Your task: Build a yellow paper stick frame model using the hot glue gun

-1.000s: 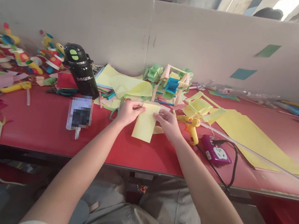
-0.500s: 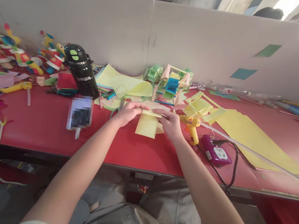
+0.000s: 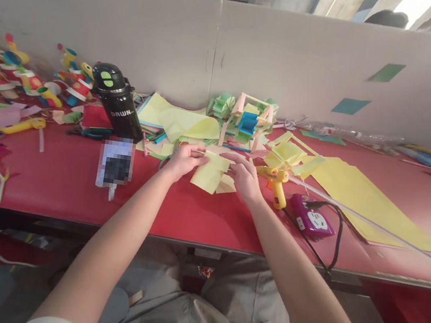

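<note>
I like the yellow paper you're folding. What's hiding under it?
Under the yellow paper, held by the left hand and right hand, another pale paper scrap peeks out on the red table. Anything else beneath is covered.

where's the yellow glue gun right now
In the head view the yellow glue gun lies on the red table, just right of the right hand, with the purple power socket beside it.
</note>
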The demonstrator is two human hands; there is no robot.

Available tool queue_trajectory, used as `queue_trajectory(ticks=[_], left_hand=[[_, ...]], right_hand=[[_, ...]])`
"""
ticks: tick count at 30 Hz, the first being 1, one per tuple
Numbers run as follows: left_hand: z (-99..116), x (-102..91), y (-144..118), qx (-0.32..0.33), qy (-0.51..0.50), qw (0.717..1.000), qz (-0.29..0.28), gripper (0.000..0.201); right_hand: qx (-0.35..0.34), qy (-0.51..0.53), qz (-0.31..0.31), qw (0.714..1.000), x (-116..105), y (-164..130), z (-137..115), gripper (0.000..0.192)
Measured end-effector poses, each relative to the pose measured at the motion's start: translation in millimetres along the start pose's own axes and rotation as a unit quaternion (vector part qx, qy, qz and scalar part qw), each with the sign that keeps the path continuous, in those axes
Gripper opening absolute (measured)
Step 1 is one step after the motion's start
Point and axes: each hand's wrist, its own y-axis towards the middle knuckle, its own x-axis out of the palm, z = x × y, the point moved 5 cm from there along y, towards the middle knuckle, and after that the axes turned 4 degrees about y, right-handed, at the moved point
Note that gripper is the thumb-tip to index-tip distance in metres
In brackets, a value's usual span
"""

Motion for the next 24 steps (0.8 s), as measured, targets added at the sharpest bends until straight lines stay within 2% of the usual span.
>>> queue_trajectory(ticks=[2,5,14,20,24], left_hand=[[1.6,2.5,-1.2,0.013,0.014,1.000,-0.021,0.049],[1.8,7.6,-2.8,0.025,0.040,0.997,-0.054,0.051],[-1.2,7.0,-2.5,0.008,0.073,0.997,-0.032,0.045],[1.0,12.3,-4.2,0.039,0.083,0.993,-0.072,0.041],[-0.5,11.8,-3.1,0.053,0.093,0.991,-0.081,0.045]], right_hand=[[0.027,-0.006,0.000,1.000,1.1,-0.3,2.8,0.032],[0.014,-0.073,-0.008,0.997,2.4,-0.1,2.4,0.035],[-0.015,-0.120,0.000,0.993,1.3,-0.1,-2.0,0.027],[0.000,-0.157,-0.020,0.987,3.2,-2.0,-4.1,0.028],[-0.002,-0.160,-0.005,0.987,0.9,-1.1,-3.8,0.025]])
